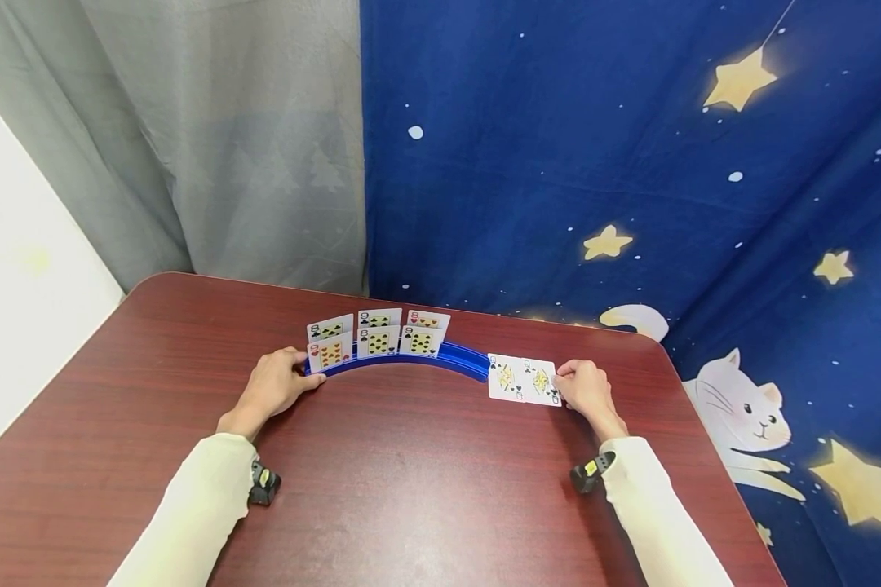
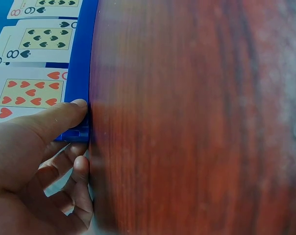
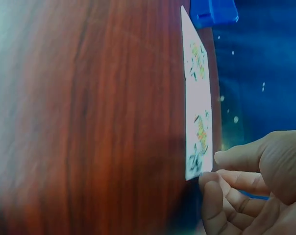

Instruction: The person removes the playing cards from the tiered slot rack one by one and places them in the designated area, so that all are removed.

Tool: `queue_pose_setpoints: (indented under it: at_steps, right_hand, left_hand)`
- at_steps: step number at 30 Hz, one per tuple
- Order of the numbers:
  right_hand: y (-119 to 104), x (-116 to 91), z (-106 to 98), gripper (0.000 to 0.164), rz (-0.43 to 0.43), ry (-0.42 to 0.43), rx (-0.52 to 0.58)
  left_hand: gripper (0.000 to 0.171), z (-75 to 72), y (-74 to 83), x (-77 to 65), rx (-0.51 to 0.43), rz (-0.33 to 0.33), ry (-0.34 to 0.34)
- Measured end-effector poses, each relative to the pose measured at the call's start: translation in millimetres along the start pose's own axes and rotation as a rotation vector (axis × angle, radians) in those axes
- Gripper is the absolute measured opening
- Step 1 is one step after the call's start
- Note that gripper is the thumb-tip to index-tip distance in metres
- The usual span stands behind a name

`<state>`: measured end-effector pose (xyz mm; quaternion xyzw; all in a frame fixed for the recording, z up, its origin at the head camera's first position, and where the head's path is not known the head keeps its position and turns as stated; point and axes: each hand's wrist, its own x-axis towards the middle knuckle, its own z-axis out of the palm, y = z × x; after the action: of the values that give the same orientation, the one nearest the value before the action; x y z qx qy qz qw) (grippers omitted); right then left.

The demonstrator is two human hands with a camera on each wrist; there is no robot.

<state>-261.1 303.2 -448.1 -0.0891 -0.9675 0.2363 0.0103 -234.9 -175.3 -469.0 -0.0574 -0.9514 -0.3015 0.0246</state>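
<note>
A curved blue card holder (image 1: 464, 358) stands on the table, with several upright playing cards (image 1: 378, 342) in two rows at its left and middle. My left hand (image 1: 277, 377) grips the holder's left end, thumb in front by the nine of hearts (image 2: 31, 93) and fingers behind. Beside the holder's right end are two face cards (image 1: 506, 377) edge to edge, faces toward me. My right hand (image 1: 586, 388) pinches the right edge of this pair between thumb and fingertips. In the right wrist view the pair appears as a narrow strip, close to the holder's end (image 3: 214, 12).
The dark red wooden table (image 1: 411, 473) spreads out in front of the holder. Behind it hang a grey curtain (image 1: 264, 163) and a blue star-patterned curtain (image 1: 521, 163). Each wrist wears a small black camera, like the left one (image 1: 264, 484).
</note>
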Motion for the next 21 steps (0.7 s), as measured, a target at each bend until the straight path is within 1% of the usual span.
queue_pose_setpoints:
  at_steps: [4,12,17,20,21]
  right_hand:
    - [-12.5,0.5,1.2,0.015,-0.047,0.046,-0.020]
    - [-38.6,-2.6,6.9,0.011,-0.117,0.108,0.032]
    - [-57.3,-5.0,11.6,0.010,-0.159,0.123,0.074]
    - [-68.1,-7.1,15.0,0.008,-0.184,0.127,0.099]
    - [-71.8,-8.0,16.1,0.008,-0.194,0.127,0.109]
  left_hand:
    - [0.043,-0.2,0.1,-1.0,0.004,0.003,-0.004]
    - [0.043,0.3,-1.1,-1.6,-0.009,0.008,0.001]
    - [0.043,-1.5,-1.0,-2.8,-0.016,0.024,0.022]
    - [0.043,-1.8,-1.7,-1.9,-0.025,0.019,0.016]
    - [0.044,-2.0,-2.1,-1.2,-0.036,0.012,0.003]
